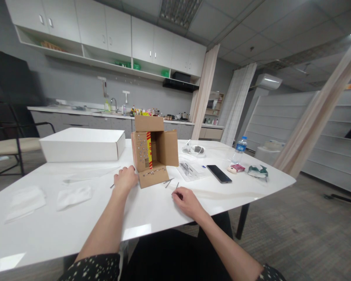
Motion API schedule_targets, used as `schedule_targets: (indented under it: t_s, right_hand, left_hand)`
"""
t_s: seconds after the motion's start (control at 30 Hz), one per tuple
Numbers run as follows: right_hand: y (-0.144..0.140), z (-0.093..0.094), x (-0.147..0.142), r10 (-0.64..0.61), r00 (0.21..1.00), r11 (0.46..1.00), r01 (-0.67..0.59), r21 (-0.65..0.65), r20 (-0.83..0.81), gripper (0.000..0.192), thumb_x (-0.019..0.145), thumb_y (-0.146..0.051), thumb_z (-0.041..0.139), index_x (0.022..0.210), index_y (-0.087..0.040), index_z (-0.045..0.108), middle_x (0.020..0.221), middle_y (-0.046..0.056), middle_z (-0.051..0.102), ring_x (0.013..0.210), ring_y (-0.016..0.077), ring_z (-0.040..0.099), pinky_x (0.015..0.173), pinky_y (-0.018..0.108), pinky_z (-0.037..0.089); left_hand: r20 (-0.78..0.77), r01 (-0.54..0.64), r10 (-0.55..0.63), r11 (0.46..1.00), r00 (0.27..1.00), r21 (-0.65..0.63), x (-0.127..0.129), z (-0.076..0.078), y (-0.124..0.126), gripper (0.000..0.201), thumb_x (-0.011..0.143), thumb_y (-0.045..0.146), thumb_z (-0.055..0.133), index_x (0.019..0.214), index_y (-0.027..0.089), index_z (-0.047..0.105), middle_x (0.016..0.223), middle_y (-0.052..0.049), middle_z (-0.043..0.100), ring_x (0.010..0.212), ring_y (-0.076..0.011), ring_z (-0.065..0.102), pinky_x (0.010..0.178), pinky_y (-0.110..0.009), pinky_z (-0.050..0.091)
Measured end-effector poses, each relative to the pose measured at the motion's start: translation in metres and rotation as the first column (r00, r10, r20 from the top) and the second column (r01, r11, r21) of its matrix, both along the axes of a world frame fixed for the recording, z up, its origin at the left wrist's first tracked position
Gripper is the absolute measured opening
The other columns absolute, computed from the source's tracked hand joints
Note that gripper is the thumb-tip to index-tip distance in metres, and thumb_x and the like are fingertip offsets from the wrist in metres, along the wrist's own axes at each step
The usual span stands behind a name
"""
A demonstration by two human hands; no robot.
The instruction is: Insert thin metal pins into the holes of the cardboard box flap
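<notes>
My left hand (126, 178) rests loosely curled on the desk (152, 212), touching the lower flap of the open cardboard box (152, 154) studded with pins, gripping nothing. My right hand (186, 200) pinches at one loose nail (177, 186); whether it has hold, I cannot tell. The nails (168, 182) beside it could roll off, I judge, or prick my fingers.
</notes>
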State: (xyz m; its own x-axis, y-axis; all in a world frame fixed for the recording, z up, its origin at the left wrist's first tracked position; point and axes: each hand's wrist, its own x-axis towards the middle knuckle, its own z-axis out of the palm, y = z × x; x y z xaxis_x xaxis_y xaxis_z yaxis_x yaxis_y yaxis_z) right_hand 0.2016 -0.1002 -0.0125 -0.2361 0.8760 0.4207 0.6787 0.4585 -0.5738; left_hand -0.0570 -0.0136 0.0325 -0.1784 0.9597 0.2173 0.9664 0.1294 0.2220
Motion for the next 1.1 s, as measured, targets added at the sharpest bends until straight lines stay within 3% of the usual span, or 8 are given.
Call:
schedule_targets:
  t_s: [0.17, 0.3, 0.4, 0.6, 1.1]
  right_hand:
    - [-0.001, 0.002, -0.001, -0.004, 1.0, 1.0, 0.004, -0.007, 0.003, 0.017, 0.087, -0.016, 0.053, 0.08, -0.017, 0.069, 0.08, 0.004, 0.069, 0.073, 0.0158, 0.059, 0.069, 0.024, 0.042]
    - [-0.001, 0.003, -0.001, -0.002, 1.0, 1.0, 0.002, -0.004, -0.002, 0.017, 0.086, -0.016, 0.053, 0.079, -0.017, 0.069, 0.079, 0.004, 0.068, 0.073, 0.0159, 0.059, 0.069, 0.024, 0.042]
    - [0.0, 0.001, 0.0, 0.005, 1.0, 1.0, -0.005, -0.004, -0.002, 0.017, 0.086, -0.017, 0.053, 0.079, -0.017, 0.068, 0.079, 0.004, 0.068, 0.072, 0.0157, 0.058, 0.069, 0.025, 0.042]
    - [-0.001, 0.001, -0.001, 0.009, 1.0, 1.0, -0.009, -0.005, -0.002, 0.016, 0.086, -0.017, 0.053, 0.079, -0.017, 0.067, 0.08, 0.004, 0.068, 0.072, 0.0155, 0.058, 0.069, 0.024, 0.041]
    - [0.001, 0.0, 0.0, 0.003, 1.0, 1.0, -0.003, -0.004, 0.0, 0.017, 0.086, -0.016, 0.052, 0.077, -0.017, 0.067, 0.077, 0.003, 0.067, 0.07, 0.015, 0.057, 0.067, 0.024, 0.04]
  left_hand:
    - [0.012, 0.041, -0.043, 0.992, 0.999, 0.121, 0.007, 0.015, -0.004, 0.033, 0.085, 0.025, 0.038, 0.108, 0.018, 0.06, 0.113, -0.015, 0.065, 0.108, -0.0294, 0.059, 0.087, -0.042, 0.045]
    - [0.056, -0.002, -0.007, 0.988, 0.998, 0.156, 0.01, 0.02, -0.004, 0.029, 0.084, 0.028, 0.04, 0.105, 0.019, 0.059, 0.108, -0.013, 0.068, 0.103, -0.0301, 0.061, 0.086, -0.043, 0.045]
    - [0.067, 0.072, -0.086, 0.98, 0.994, 0.185, 0.013, 0.019, -0.004, 0.03, 0.085, 0.029, 0.041, 0.108, 0.02, 0.057, 0.108, -0.01, 0.069, 0.1, -0.0262, 0.063, 0.084, -0.037, 0.046]
    - [-0.019, 0.247, -0.246, 0.968, 0.969, 0.05, 0.024, 0.013, -0.006, 0.026, 0.086, 0.03, 0.04, 0.1, 0.023, 0.061, 0.102, -0.008, 0.071, 0.096, -0.0256, 0.065, 0.079, -0.034, 0.047]
    - [-0.092, 0.247, -0.25, 0.968, 0.964, -0.038, 0.03, 0.015, -0.011, 0.027, 0.087, 0.022, 0.04, 0.099, 0.019, 0.063, 0.107, -0.011, 0.07, 0.103, -0.027, 0.065, 0.083, -0.036, 0.048]
